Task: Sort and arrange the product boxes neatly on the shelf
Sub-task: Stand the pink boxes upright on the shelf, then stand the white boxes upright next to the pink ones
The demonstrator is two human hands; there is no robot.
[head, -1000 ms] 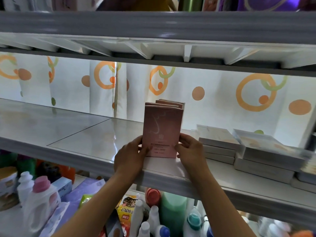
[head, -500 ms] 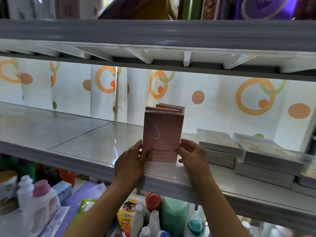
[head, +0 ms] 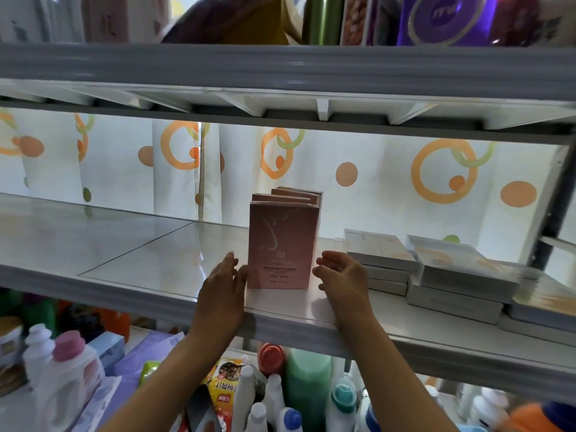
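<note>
- Pink box (head: 283,246) upright on shelf (head: 131,254), long axis vertical, front facing camera.
- Left hand (head: 222,289) and right hand (head: 344,277) spread, flanking it; previously both clasped it.

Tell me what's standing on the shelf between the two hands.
In the head view, a row of upright pink boxes stands between the left hand and right hand; the left fingertips touch the front box, the right hand sits just clear.
</note>
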